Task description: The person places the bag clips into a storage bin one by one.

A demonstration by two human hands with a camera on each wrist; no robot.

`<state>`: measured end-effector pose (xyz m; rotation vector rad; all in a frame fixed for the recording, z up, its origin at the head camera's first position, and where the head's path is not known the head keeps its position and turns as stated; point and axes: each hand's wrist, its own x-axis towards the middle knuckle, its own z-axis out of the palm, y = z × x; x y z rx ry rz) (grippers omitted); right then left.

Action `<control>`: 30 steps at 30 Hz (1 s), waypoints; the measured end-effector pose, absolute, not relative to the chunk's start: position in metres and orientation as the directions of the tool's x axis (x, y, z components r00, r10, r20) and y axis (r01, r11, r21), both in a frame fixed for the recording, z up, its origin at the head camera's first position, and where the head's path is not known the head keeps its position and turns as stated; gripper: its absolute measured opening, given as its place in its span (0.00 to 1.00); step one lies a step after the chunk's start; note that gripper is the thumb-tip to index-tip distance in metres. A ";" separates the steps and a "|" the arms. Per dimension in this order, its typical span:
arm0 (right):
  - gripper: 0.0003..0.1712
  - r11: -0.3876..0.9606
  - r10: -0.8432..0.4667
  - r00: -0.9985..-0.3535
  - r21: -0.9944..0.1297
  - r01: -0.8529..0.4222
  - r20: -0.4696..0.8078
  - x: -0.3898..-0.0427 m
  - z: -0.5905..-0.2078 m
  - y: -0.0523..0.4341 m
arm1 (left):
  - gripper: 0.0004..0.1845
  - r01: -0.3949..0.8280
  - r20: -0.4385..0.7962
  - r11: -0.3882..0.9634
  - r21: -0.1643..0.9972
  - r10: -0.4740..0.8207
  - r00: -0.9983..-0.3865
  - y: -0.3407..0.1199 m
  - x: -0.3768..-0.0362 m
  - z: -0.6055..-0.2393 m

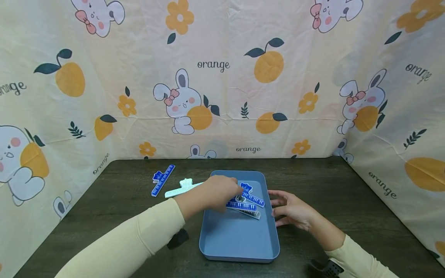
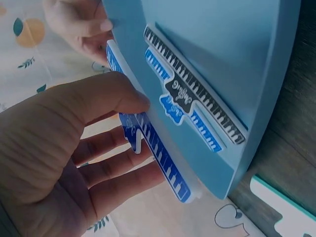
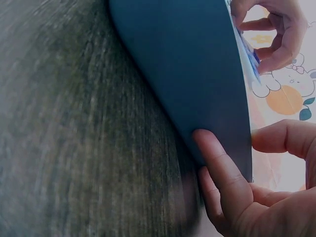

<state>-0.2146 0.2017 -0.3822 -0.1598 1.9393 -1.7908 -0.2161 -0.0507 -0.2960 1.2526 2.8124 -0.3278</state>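
My left hand (image 1: 224,191) is over the blue tray (image 1: 240,251), pinching a blue piano-key clip (image 2: 165,160) between thumb and fingers. Below it, a black-keyed clip (image 2: 197,89) and another blue clip (image 2: 205,131) lie overlapping on the tray floor. At the tray's right side, my right hand (image 1: 292,210) has its fingers spread along the outer wall. The right wrist view shows a fingertip (image 3: 205,138) on that wall and the thumb at the rim.
Left of the tray on the dark table (image 1: 306,173) lie a mint-green clip (image 1: 182,188), partly behind my left forearm, and a blue clip (image 1: 162,180). A printed cloth (image 1: 226,92) hangs behind and at the sides.
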 end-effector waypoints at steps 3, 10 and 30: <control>0.48 0.135 -0.405 -0.871 -0.960 0.245 -0.279 -0.215 -0.382 0.202 | 0.28 0.753 -0.139 0.640 -0.153 0.740 -0.658 -0.044 -0.217 -0.300; 0.47 0.139 -0.408 -0.865 -0.956 0.257 -0.292 -0.215 -0.383 0.202 | 0.31 0.760 -0.199 0.625 -0.180 0.733 -0.650 -0.029 -0.214 -0.309; 0.47 0.144 -0.412 -0.865 -0.958 0.249 -0.287 -0.213 -0.381 0.201 | 0.40 0.779 -0.326 0.609 -0.148 0.714 -0.620 -0.008 -0.204 -0.328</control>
